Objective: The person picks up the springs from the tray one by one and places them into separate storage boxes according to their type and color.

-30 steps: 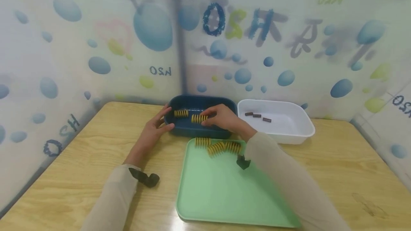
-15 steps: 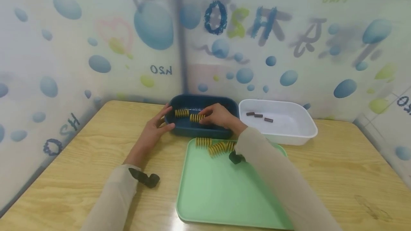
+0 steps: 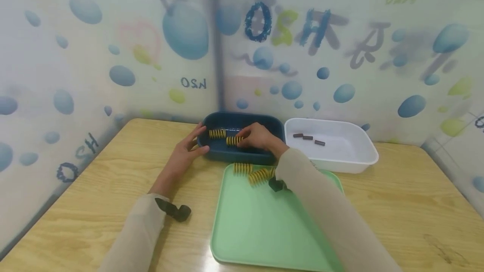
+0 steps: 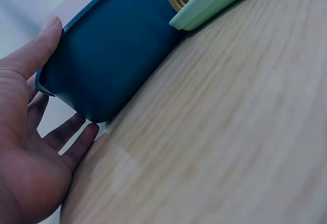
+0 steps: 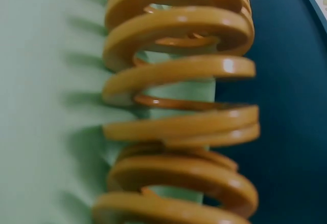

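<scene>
My right hand (image 3: 258, 136) reaches into the dark blue bin (image 3: 242, 155) and pinches a yellow coil spring (image 3: 233, 141) between thumb and fingers, low inside it. Left of that one, another yellow coil spring (image 3: 217, 134) lies in the same bin. At the bin's left end, my left hand (image 3: 180, 157) rests against the rim. In the left wrist view its thumb (image 4: 45, 47) touches the rim and its spread fingers lie along the end wall. More yellow springs lie at the back of the green tray (image 3: 261, 226); a tray spring (image 5: 181, 121) fills the right wrist view.
A white bin (image 3: 340, 165) stands right of the blue one, holding small dark springs (image 3: 308, 137). The green tray lies in front of the bins on the wooden table (image 3: 408, 205). A patterned wall (image 3: 242, 53) rises behind. My right sleeve (image 3: 321, 200) crosses over the tray.
My right hand has shifted slightly left with its spring, and its forearm now covers part of the rearmost tray springs. My left hand stays on the blue bin's end. The view turned slightly.
</scene>
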A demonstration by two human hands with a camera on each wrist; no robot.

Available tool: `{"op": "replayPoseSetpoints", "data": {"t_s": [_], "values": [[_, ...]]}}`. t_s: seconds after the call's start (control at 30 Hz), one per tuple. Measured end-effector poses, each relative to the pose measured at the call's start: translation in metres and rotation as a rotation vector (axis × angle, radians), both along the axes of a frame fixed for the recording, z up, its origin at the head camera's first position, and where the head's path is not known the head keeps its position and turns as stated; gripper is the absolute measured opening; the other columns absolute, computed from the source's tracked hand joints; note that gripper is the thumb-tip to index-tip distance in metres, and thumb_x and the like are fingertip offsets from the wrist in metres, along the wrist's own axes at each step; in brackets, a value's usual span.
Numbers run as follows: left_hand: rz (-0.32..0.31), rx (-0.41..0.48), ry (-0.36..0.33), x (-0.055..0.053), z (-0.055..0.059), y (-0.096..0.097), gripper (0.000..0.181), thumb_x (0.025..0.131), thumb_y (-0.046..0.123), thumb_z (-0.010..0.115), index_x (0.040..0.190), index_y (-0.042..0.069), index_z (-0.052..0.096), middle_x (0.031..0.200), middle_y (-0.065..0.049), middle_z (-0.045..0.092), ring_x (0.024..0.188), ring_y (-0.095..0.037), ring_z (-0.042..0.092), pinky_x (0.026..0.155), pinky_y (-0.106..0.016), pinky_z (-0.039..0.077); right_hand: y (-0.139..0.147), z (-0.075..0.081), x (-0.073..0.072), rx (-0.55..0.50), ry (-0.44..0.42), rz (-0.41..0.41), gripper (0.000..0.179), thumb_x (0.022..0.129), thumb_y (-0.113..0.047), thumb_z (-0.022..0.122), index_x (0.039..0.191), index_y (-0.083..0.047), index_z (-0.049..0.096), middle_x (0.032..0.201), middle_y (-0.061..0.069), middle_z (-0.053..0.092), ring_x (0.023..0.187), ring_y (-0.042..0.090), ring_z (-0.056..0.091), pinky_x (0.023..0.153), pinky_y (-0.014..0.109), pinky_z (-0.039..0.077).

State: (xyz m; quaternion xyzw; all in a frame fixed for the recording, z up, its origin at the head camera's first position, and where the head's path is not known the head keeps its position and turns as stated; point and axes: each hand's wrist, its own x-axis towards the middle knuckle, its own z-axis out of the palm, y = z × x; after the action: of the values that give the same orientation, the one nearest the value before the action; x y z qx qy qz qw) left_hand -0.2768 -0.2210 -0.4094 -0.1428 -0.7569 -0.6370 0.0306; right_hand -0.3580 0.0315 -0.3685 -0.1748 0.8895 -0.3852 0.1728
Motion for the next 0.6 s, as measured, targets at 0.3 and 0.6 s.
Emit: {"op": "replayPoseSetpoints", "data": {"t_s": [0.3,0.6], "values": [[0.003,-0.005,-0.007,-0.0011,-0.0023,0.0001,0.061,0.092,0.010,0.064,0.147,0.014,0.039,0.156,0.011,0.020,0.135,-0.039,0.030,0.107,-0.049,0.029,-0.0006,-0.0033,-0.0004,0.004,-0.008,0.015,0.032,0.085,-0.014,0.073,0.116,-0.010,0.069,0.113,0.005,0.066,0.103,0.020,0.058,0.087,0.034,0.050],[0.003,0.003,-0.007,-0.0012,-0.0017,-0.0003,0.062,0.092,0.009,0.064,0.148,0.012,0.037,0.157,0.010,0.019,0.135,-0.039,0.030,0.107,-0.050,0.029,-0.0013,-0.0027,0.0008,-0.049,-0.048,-0.014,0.033,0.087,-0.010,0.071,0.119,-0.008,0.068,0.116,0.008,0.065,0.102,0.020,0.061,0.083,0.032,0.052]]}}
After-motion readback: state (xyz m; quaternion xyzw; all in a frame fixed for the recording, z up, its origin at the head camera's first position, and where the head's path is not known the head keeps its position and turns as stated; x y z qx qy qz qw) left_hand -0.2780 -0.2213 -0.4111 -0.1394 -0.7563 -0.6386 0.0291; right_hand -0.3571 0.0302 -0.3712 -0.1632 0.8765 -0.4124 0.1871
